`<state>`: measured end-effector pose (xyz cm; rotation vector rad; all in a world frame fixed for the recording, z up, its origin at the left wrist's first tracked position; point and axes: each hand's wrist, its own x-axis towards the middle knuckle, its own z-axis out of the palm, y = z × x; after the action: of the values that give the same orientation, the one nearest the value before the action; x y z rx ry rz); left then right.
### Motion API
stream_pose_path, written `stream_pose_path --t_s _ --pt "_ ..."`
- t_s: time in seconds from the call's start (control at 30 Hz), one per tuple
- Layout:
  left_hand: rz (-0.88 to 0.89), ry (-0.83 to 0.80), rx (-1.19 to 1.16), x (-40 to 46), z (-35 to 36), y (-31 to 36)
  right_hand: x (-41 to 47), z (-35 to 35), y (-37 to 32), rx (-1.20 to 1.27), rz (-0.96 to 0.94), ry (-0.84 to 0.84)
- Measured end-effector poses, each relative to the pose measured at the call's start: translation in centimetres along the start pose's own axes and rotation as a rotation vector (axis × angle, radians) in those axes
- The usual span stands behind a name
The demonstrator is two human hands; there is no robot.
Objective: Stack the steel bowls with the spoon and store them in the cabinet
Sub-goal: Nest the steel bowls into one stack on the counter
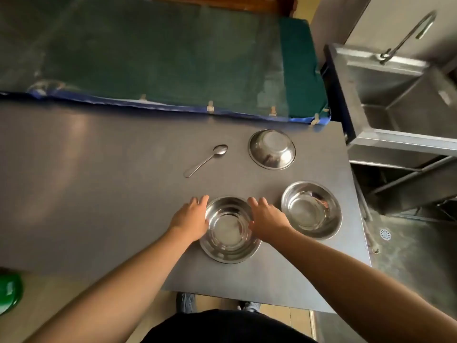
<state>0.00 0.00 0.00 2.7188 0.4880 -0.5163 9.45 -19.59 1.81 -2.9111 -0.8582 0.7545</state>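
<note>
Three steel bowls stand apart on the grey table (99, 194). The nearest bowl (228, 231) sits between my hands. My left hand (191, 219) presses against its left rim and my right hand (267, 219) against its right rim, fingers curved around the sides. A second bowl (311, 210) stands just right of my right hand. A third bowl (271, 149) is farther back, near the table's far edge. A steel spoon (206, 160) lies on the table left of the far bowl, its handle pointing toward me and to the left.
A green mat with a blue edge (173, 58) lies beyond the table. A steel sink (395, 95) with a curved tap (408, 33) stands at the right. A green object (8, 293) is on the floor at the lower left. My feet show under the table's near edge.
</note>
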Motion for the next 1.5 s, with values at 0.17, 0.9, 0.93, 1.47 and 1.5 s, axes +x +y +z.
stream_pose_path --t_s 0.17,0.9,0.93,1.47,1.5 --pt "-0.08 -0.043 -0.153 -1.4 2.1 0.7 0.1 1.5 0.7 0.074 -0.019 -0.058" --pt "-0.209 0.174 -0.478 4.0 -2.1 9.2 2.8 -5.6 10.3 0.292 -0.098 0.184" --pt "-0.201 0.172 -0.486 4.4 -2.4 10.2 2.7 -5.8 11.3 0.299 -0.084 0.198" --pt "-0.091 -0.048 -0.501 8.1 1.1 22.7 0.1 -3.6 25.1 0.331 0.294 0.175" --pt "-0.094 -0.062 -0.495 8.2 1.4 22.8 0.0 -3.4 25.3 0.332 0.303 0.173"
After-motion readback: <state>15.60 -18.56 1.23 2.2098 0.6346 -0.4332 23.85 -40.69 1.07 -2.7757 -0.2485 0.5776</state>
